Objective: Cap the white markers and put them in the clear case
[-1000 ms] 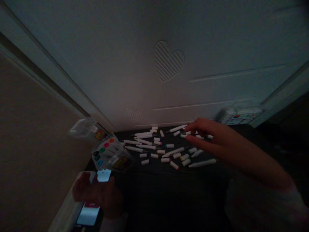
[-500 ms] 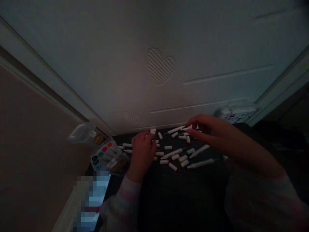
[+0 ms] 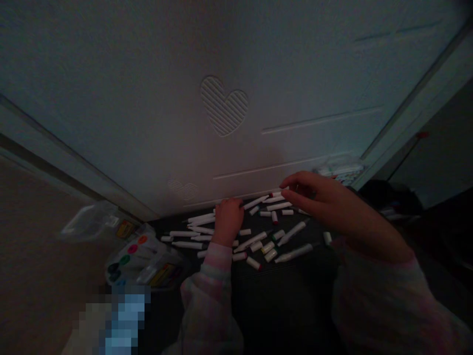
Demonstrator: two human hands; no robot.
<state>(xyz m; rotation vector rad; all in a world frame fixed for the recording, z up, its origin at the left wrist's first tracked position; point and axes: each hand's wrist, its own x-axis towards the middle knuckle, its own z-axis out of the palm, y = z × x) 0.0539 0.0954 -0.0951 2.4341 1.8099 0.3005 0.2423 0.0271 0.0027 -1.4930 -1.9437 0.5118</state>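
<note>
Markers [image 3: 254, 240] lie loose on the mat [image 3: 281, 291] at the foot of the door [image 3: 148, 98], with caps [image 3: 271, 255] mixed among them. At the pile's 1 o'clock, the right hand [image 3: 318, 199] draws thumb and forefinger close over one barrel; I cannot tell whether they clamp it. The left hand [image 3: 228, 220] rests curled at 10 o'clock, its hold hidden. It seems best to pinch one barrel mid-length and lift it straight, so its neighbours don't roll. The count is rough in the dimness: about twelve markers, about twelve caps, a case [image 3: 142, 256] at 8 o'clock and a far case [image 3: 338, 167] at 2.
</note>
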